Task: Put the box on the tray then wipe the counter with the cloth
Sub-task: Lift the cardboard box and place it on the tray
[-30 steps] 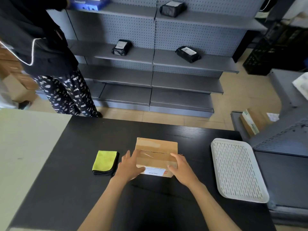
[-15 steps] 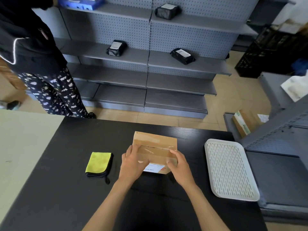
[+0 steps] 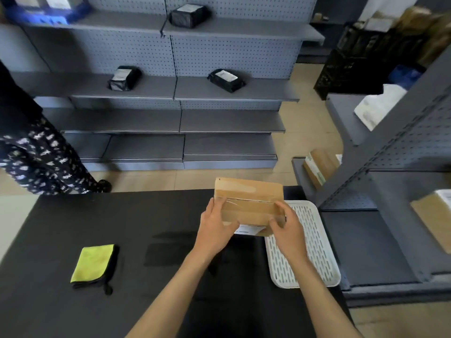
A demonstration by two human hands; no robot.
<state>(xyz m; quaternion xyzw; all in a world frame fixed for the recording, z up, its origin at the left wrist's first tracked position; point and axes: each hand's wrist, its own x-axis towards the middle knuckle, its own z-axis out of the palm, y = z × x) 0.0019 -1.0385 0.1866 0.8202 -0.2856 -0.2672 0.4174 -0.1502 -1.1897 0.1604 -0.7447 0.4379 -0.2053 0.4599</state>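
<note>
Much of the tray (image 3: 317, 254) is hidden: its far-left corner is covered by the box (image 3: 249, 203) and its left side is crossed by the right hand (image 3: 289, 234) and forearm. The box's near face is largely masked by both hands, so only part of a white label (image 3: 249, 231) is seen — its print is too small to be read. Whether the box's underside touches anything cannot be told; it appears to be held up, over the counter (image 3: 61, 228) and the tray's left edge.

The box is plain brown cardboard, sealed along the top with clear tape. It is clamped between 2 hands: the left hand (image 3: 214, 229) is pressed to its 9 o'clock side, the right to its 3 o'clock side, fingers curled over the top edges and thumbs on the near face.

The cloth (image 3: 94, 264) — yellow-green, dark-edged, folded — lies on the counter at 8 o'clock of the box, well apart. At 9 o'clock of the frame a person in patterned trousers (image 3: 39, 154) is cut off by the edge.
</note>
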